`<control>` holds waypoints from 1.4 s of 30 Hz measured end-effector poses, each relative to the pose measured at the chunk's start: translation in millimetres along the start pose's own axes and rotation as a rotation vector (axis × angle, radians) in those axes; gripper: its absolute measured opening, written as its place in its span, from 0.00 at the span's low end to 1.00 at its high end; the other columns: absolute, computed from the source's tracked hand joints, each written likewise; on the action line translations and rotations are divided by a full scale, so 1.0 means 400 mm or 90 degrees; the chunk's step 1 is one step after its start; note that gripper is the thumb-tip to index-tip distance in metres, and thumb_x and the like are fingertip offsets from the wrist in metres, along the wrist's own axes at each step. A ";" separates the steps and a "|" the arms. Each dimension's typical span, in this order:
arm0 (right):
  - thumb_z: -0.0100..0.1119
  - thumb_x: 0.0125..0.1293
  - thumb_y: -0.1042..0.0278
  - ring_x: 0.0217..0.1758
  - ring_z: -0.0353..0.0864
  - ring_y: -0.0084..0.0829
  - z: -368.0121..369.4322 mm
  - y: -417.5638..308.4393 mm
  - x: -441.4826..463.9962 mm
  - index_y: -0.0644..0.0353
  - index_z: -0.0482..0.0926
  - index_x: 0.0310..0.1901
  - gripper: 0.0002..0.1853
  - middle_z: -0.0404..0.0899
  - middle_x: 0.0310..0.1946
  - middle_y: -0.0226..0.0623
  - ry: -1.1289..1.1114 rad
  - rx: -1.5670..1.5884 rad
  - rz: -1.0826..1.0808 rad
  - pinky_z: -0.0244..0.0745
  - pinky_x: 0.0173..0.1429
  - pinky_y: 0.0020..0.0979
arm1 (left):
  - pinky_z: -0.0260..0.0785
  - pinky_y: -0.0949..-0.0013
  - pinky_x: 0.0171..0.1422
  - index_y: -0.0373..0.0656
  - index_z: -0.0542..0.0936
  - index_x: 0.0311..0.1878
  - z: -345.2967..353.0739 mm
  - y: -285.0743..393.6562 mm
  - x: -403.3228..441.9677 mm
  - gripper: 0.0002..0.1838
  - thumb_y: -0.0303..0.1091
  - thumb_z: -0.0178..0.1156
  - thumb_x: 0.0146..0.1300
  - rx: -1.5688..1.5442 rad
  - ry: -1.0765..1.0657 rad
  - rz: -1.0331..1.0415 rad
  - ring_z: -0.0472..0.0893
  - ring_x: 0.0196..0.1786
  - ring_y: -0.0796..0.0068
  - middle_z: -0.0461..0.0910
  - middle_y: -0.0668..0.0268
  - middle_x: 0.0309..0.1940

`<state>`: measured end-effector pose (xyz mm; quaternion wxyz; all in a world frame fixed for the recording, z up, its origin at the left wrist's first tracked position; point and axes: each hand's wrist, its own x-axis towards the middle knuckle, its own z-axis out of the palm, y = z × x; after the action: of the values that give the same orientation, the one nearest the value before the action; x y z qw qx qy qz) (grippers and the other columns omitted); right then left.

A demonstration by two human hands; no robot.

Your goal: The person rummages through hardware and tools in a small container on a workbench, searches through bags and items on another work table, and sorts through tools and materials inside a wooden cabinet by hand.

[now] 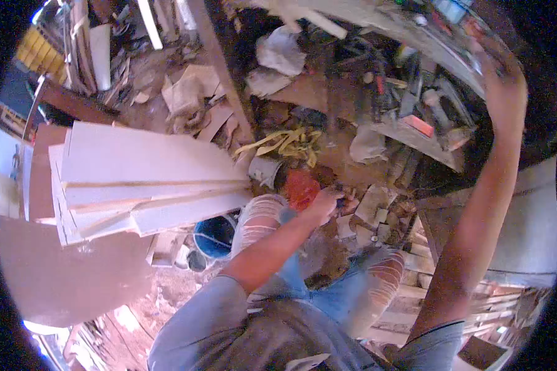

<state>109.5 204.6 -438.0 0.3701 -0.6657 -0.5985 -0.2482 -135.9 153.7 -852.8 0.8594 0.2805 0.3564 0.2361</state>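
Note:
My left hand (326,206) is over the space in front of my knees, its fingers curled round something small and dark that I cannot make out. Just beyond it lies a crumpled red thing (301,188), perhaps a bag or cloth. A pale bucket (265,171) stands beside that, with tangled yellow strips (286,144) behind it. My right hand (498,68) is stretched far out to the upper right, at the edge of a cluttered bench (436,46). Its fingers are blurred, so their grip does not show.
White boards (148,154) are stacked at the left, near my knee. A blue bucket (215,237) stands below them. Tools and scraps, including an orange-red block (418,125), crowd the area under the bench. Wood offcuts (377,204) lie on the ground.

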 end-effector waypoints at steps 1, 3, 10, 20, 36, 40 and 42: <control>0.67 0.72 0.47 0.57 0.86 0.35 -0.008 -0.029 -0.041 0.62 0.84 0.61 0.27 0.88 0.55 0.44 0.035 0.047 -0.016 0.76 0.65 0.34 | 0.82 0.60 0.52 0.43 0.77 0.56 -0.003 -0.008 0.009 0.10 0.33 0.53 0.78 0.004 -0.034 0.019 0.86 0.45 0.64 0.85 0.61 0.43; 0.67 0.73 0.54 0.53 0.86 0.31 0.001 -0.055 -0.157 0.63 0.86 0.55 0.20 0.88 0.50 0.41 0.065 0.039 0.110 0.77 0.61 0.34 | 0.82 0.58 0.56 0.43 0.77 0.58 -0.017 -0.038 0.040 0.10 0.31 0.55 0.78 -0.097 -0.058 -0.004 0.87 0.50 0.62 0.85 0.60 0.47; 0.67 0.73 0.54 0.63 0.82 0.44 0.195 -0.078 -0.719 0.64 0.82 0.61 0.24 0.85 0.58 0.49 -0.465 0.192 0.337 0.73 0.71 0.43 | 0.80 0.52 0.57 0.40 0.76 0.61 0.006 0.014 0.019 0.14 0.31 0.55 0.76 -0.138 -0.035 -0.029 0.87 0.50 0.55 0.85 0.54 0.49; 0.61 0.77 0.51 0.68 0.80 0.44 0.398 -0.083 -0.966 0.66 0.78 0.68 0.29 0.80 0.65 0.51 -0.554 0.305 0.653 0.70 0.72 0.44 | 0.74 0.39 0.60 0.33 0.75 0.66 0.012 -0.202 0.175 0.25 0.29 0.54 0.66 0.642 -0.004 0.275 0.86 0.48 0.37 0.84 0.38 0.50; 0.54 0.80 0.44 0.67 0.76 0.44 0.531 -0.070 -0.865 0.70 0.74 0.70 0.34 0.79 0.66 0.48 -0.593 0.318 0.550 0.66 0.74 0.40 | 0.63 0.42 0.74 0.36 0.71 0.71 0.031 -0.088 0.232 0.26 0.30 0.51 0.70 0.406 0.178 0.314 0.75 0.68 0.35 0.77 0.36 0.63; 0.54 0.80 0.45 0.67 0.76 0.44 0.528 -0.130 -0.867 0.68 0.72 0.71 0.33 0.80 0.64 0.49 -0.530 0.543 0.541 0.67 0.74 0.41 | 0.59 0.44 0.78 0.36 0.68 0.75 0.018 -0.121 0.290 0.29 0.28 0.50 0.70 0.400 0.184 0.312 0.71 0.73 0.35 0.73 0.36 0.69; 0.54 0.80 0.45 0.68 0.76 0.44 0.527 -0.126 -0.865 0.69 0.72 0.71 0.33 0.79 0.65 0.48 -0.516 0.517 0.574 0.68 0.73 0.41 | 0.63 0.43 0.75 0.37 0.69 0.74 0.010 -0.034 0.172 0.29 0.29 0.53 0.69 0.522 0.226 0.282 0.74 0.70 0.36 0.75 0.37 0.67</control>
<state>-19.3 159.5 -822.9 0.4032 -0.6972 -0.4014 0.4361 -86.3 184.2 -892.5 0.5338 0.6194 0.4929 0.2975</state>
